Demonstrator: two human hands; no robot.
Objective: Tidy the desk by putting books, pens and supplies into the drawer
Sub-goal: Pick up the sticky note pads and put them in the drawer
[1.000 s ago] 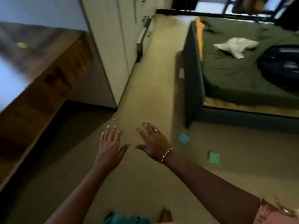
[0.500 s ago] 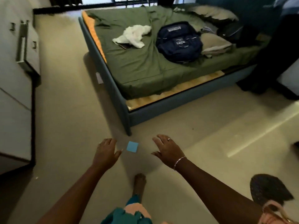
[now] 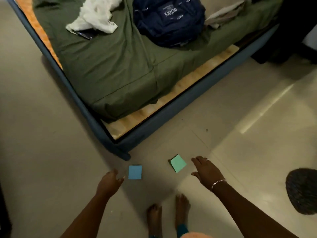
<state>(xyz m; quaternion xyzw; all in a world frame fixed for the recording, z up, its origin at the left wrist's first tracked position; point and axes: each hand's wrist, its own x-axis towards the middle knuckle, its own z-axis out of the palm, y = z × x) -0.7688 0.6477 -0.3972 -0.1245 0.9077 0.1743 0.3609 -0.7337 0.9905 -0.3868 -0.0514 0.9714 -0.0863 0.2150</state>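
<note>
Left hand (image 3: 109, 182), fingers loosely curled and empty, has the blue note pad (image 3: 135, 172) at its two o'clock. The green note pad (image 3: 178, 163) lies at the open-fingered right hand's (image 3: 207, 170) ten o'clock. Both are on the floor (image 3: 51, 152), not yet picked up.

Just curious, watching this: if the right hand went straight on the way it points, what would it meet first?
Probably the green sticky note on the floor, just ahead of the open right hand. The hand's height above the floor is hard to judge.

A home bedroom: a bed (image 3: 109, 69) with green sheets, a backpack (image 3: 169, 19) on it.
</note>
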